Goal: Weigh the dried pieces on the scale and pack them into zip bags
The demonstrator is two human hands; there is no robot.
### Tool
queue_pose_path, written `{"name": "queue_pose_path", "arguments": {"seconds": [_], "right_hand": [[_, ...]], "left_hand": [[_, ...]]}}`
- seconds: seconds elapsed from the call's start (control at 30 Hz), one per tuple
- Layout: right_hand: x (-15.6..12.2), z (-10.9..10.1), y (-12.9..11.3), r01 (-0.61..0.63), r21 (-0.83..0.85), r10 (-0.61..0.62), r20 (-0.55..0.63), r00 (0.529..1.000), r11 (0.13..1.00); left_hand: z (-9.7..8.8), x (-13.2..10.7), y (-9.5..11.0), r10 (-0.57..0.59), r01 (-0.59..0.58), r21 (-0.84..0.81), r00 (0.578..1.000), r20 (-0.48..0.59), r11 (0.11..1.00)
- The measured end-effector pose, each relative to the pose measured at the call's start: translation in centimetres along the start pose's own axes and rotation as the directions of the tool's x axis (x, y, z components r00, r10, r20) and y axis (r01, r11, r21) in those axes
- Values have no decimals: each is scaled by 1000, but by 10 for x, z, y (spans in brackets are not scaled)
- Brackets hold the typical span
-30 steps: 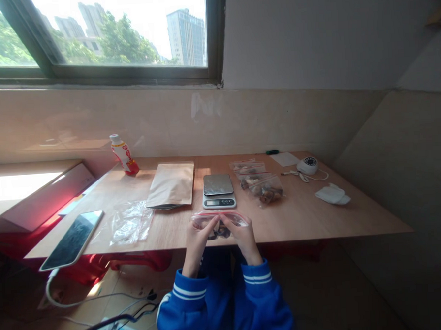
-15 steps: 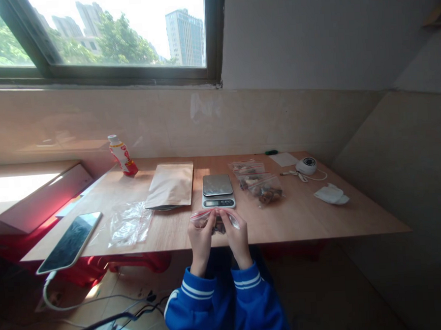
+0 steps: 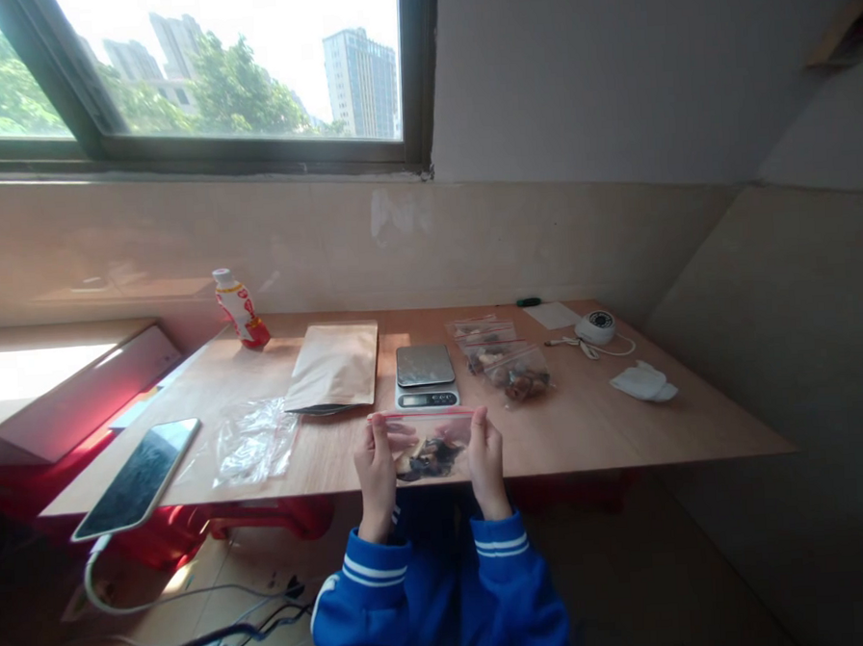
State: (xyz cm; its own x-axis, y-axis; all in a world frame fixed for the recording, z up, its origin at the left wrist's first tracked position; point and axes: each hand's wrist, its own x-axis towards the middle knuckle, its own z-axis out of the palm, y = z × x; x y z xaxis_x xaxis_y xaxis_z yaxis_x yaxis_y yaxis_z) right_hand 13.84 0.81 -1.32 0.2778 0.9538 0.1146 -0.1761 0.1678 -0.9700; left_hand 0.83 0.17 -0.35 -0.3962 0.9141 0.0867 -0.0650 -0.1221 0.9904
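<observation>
Now spread apart, the left hand (image 3: pixel 376 456) and right hand (image 3: pixel 485 450) pinch opposite ends of a zip-lock bag (image 3: pixel 437 427) level between them, clear, red-topped, dark and pale pieces (image 3: pixel 435 460) low inside

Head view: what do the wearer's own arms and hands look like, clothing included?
The left hand and right hand are bare, without gloves. The left sleeve and right sleeve are long and bright blue, each with two white stripes around the cuff. Some white also shows along the outer side of the left sleeve.
</observation>
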Motion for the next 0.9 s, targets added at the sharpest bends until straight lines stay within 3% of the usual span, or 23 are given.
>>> {"name": "queue_pose_path", "arguments": {"seconds": [0.17,0.3,0.4,0.47,0.53,0.57,0.67,0.77,0.9], "right_hand": [[-1,2,4,24,-16,-25,-49,998,1000],[1,2,3,-24,29,26,-53,998,999],[1,-4,-2,-93,48,83,172,982,995],[-1,-11,-6,-149,16,132,372,919,989],[-3,-16,-9,-190,-14,174,469,866,982],[-3,-18,-9,-199,-18,184,472,862,980],[1,-24,-5,-198,10,179,382,907,980],[13,-39,3,-165,72,155,131,979,984],[37,-80,12,-92,56,101,-192,976,994]], "left_hand": [[1,-1,1,-12,9,-81,999,-35,997],[2,-1,-2,-36,35,-181,999,-1,983],[1,0,-3,-31,21,-200,998,-47,980],[-1,0,-3,-33,15,-202,996,-86,979],[-3,2,-2,-57,42,-203,996,-68,978],[-3,3,-1,-65,55,-200,997,-45,978],[-6,8,1,-44,45,-186,999,10,981],[-13,14,1,-37,43,-161,998,42,986],[-29,22,-4,-74,81,-84,994,80,993]]}}
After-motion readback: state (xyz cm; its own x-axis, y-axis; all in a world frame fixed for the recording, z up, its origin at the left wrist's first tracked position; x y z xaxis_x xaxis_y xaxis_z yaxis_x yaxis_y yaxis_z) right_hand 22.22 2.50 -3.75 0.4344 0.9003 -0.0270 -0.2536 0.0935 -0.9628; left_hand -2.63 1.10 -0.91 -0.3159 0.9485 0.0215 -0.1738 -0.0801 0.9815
